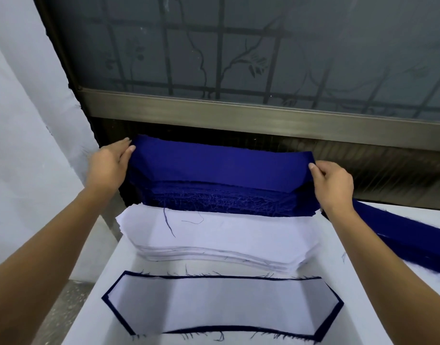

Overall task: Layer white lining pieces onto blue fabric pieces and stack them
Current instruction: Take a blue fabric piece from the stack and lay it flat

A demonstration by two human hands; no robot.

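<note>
- The left hand (109,165) is pinching the upper left corner of a long dark blue fabric piece with angled ends (221,168), thumb on top.
- The right hand (333,185) is pinching the right end of the same piece, so the cloth is spanning the gap between both hands, with its far edge raised.
- Under the held piece, a thick stack of frayed dark blue fabric pieces (214,202) is lying at the far edge of the white table (351,295), between the two wrists.
- A stack of white lining pieces (226,240) is sitting against the near side of that blue stack, with loose blue threads lying on top.
- Closest to the person, between the forearms, a single white lining piece (221,305) is lying flat on a blue under-piece (214,329), which is showing only as a thin border all round.
- A long strip of dark blue cloth (413,240) is running from behind the right wrist off to the right.
- A frosted window in a metal frame (238,110) is standing behind the table.
</note>
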